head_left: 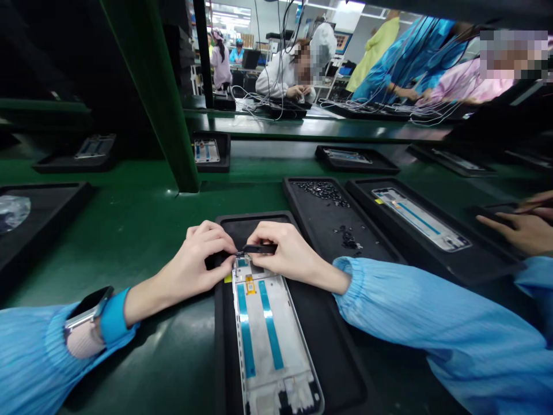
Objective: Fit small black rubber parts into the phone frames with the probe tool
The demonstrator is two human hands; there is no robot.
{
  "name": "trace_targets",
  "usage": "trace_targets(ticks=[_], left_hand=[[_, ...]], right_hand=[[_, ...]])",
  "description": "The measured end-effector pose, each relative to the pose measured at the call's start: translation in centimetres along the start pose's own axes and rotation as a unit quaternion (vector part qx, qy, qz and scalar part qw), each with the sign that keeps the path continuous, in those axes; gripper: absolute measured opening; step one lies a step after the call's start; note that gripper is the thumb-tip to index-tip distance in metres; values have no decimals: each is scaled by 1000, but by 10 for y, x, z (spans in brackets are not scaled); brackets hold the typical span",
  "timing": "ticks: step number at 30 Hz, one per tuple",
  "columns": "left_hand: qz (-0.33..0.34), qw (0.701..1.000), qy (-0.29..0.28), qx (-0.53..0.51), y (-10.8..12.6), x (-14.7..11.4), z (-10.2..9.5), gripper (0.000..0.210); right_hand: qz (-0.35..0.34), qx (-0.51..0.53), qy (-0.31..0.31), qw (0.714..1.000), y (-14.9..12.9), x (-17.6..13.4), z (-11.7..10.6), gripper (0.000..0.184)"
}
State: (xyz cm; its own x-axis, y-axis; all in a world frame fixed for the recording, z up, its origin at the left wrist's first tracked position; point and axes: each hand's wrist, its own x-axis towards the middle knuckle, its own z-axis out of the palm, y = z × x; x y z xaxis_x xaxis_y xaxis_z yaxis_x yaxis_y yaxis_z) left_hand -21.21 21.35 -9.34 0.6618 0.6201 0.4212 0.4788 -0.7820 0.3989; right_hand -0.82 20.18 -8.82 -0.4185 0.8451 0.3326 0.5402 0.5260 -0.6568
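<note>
A silvery phone frame [259, 346] with two blue strips lies lengthwise in a black tray [341, 357] in front of me. My left hand [203, 256] is closed, thumb and index finger pinched at the frame's top left corner. My right hand [287, 251] is closed around slim black tweezers [261, 249], their tip pointing left at the same corner, close to my left fingertips. A tiny dark part [240, 254] shows between the tip and the fingers; its kind is too small to tell. An orange flex piece [250, 285] sits below on the frame.
Small black parts [322, 192] lie in two heaps in a tray [298, 210] beyond my right hand. Another phone frame [419, 219] lies in a tray to its right, near a co-worker's hand [514, 230]. A green post [151, 98] rises at the left; more trays stand behind.
</note>
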Motion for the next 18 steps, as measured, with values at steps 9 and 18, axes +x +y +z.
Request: trace_targets(ticks=[9,18], left_hand=[[-5,1000,-10,1,0,1,-1,11],[33,999,6,29,0,1,-2,18]], right_hand=[[-24,-46,-13,999,1,-4,5,7],[-43,-98,-85,991,-6,5,-5,12]])
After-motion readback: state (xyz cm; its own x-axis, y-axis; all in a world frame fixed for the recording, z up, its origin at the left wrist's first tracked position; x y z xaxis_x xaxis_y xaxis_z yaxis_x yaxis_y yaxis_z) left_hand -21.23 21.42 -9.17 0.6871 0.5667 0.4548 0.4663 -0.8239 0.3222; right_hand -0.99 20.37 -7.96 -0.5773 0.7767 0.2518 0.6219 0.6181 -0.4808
